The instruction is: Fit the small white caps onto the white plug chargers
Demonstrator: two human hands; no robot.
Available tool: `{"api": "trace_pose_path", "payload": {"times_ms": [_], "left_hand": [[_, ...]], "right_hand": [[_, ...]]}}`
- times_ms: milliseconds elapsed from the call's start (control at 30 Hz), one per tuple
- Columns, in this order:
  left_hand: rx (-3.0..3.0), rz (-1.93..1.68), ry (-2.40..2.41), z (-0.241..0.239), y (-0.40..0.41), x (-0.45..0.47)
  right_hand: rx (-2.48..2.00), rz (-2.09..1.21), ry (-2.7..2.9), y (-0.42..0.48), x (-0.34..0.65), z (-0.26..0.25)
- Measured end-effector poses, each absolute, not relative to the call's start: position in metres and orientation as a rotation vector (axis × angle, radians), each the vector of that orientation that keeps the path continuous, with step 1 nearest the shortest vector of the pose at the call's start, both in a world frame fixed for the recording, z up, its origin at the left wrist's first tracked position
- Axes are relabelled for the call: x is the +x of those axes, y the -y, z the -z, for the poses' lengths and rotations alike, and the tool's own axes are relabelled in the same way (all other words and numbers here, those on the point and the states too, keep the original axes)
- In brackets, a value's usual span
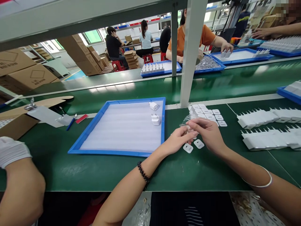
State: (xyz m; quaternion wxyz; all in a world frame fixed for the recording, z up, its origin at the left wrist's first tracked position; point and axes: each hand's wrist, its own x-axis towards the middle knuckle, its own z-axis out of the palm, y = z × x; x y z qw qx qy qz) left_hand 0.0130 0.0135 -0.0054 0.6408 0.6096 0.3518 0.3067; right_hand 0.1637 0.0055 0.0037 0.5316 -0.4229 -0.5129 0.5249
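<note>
My left hand (180, 140) and my right hand (208, 135) meet over the green bench, fingers closed together on a crinkled clear plastic bag (185, 120). What lies inside the bag is hidden by my fingers. Just below them are two loose white square cover plates (188, 148), each with a small dark slot. Behind my right hand, more white cover plates (204, 111) lie in rows. To the left stands a blue-rimmed tray (117, 153) with a white foam lining, and in its right part are two white plug chargers, one lying (153, 106) and one upright (155, 119).
Rows of white chargers (263, 117) with pins up stand at the right. A grey post (190, 56) rises behind the plates. A blue pen (71, 122) and a cardboard box (23, 125) are left. A co-worker's gloved hand (13, 152) is at far left; others work behind.
</note>
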Motion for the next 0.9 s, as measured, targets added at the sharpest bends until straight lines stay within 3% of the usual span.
{"api": "trace_pose_path", "payload": {"times_ms": [333,567,667,800,900], "left_hand": [[1.293,-0.785,-0.78,-0.002,-0.008,0.015],[1.424,-0.781,-0.841,0.0,-0.013,0.006],[1.526,-0.76,-0.95,0.004,-0.016,0.005],[1.619,-0.719,-0.982,0.006,-0.015,0.008],[1.668,-0.677,-0.973,0.005,-0.014,0.01]], "right_hand": [[-0.895,-1.626,0.887,-0.029,0.173,-0.002],[-0.83,-1.049,0.766,-0.044,0.247,-0.049],[-1.086,-0.897,0.909,-0.013,0.286,-0.052],[-1.469,-1.358,1.444,0.058,0.319,-0.028],[-1.553,-1.482,1.351,0.11,0.324,-0.003]]}}
